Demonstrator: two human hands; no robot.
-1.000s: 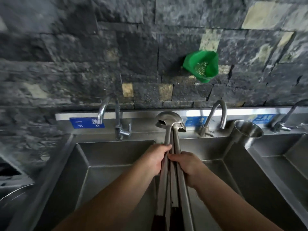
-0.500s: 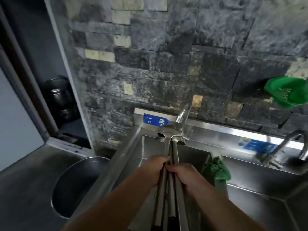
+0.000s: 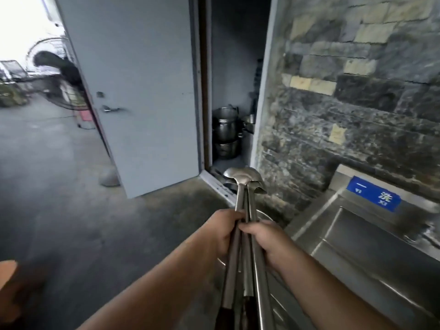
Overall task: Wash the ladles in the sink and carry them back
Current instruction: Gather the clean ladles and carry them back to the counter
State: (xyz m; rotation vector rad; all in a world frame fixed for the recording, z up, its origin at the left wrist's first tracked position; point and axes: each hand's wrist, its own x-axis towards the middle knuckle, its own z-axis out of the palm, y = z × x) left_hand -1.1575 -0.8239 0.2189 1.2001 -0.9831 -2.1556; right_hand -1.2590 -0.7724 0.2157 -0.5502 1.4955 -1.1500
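Both hands wrapped tight round the bundle of long steel ladles (image 3: 245, 234): left hand (image 3: 225, 231) and right hand (image 3: 266, 241) side by side mid-shaft, bowls up front, steel sink (image 3: 357, 246) off to the right. Prob wet, so slick; stiff, long, front-heavy w/ bowls. Best to grip mid-shaft, keeping the shafts bunched.

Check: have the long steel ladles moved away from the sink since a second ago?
Yes. The long steel ladles swung left, off the steel sink, toward the grey door.
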